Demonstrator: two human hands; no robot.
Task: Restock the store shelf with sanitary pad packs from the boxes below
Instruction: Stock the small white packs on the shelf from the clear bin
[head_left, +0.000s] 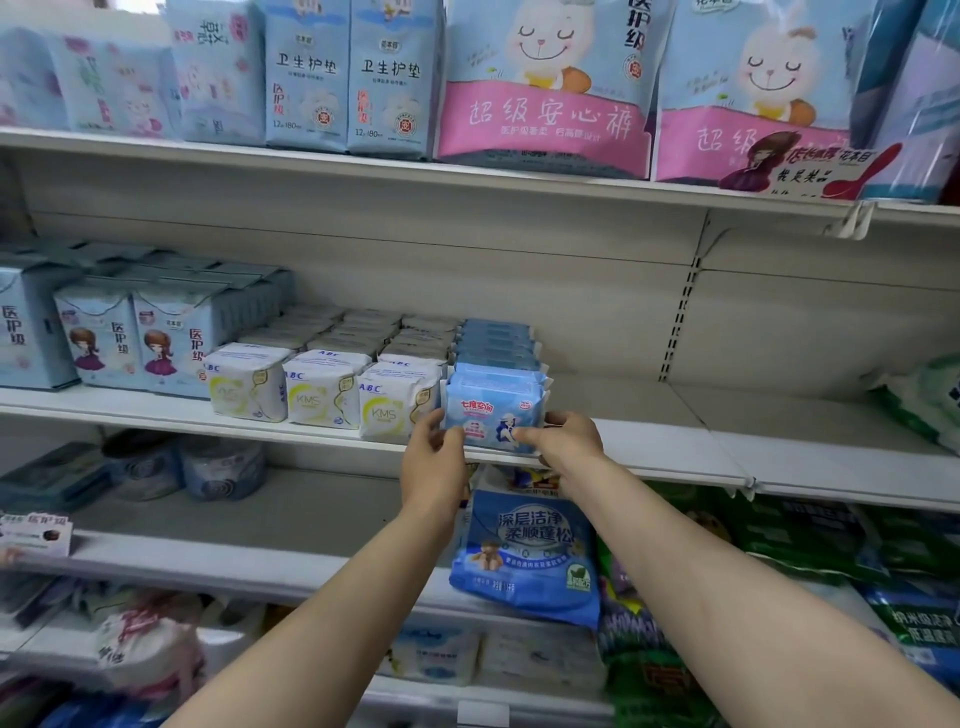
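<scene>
A light-blue sanitary pad pack (493, 408) stands upright at the front edge of the middle shelf (675, 447), at the head of a row of similar blue packs (496, 338). My left hand (434, 452) holds its lower left corner, thumb on the front. My right hand (563, 436) grips its lower right corner. To its left stand white ABC packs (322, 387) in three rows. No boxes are in view.
Right of the blue row the middle shelf is bare up to a green bag (930, 400). Pale-blue boxed packs (156, 338) fill its left end. The upper shelf carries tall pink-and-blue packs (545, 88). A blue detergent bag (524, 551) and green bags (779, 540) sit below.
</scene>
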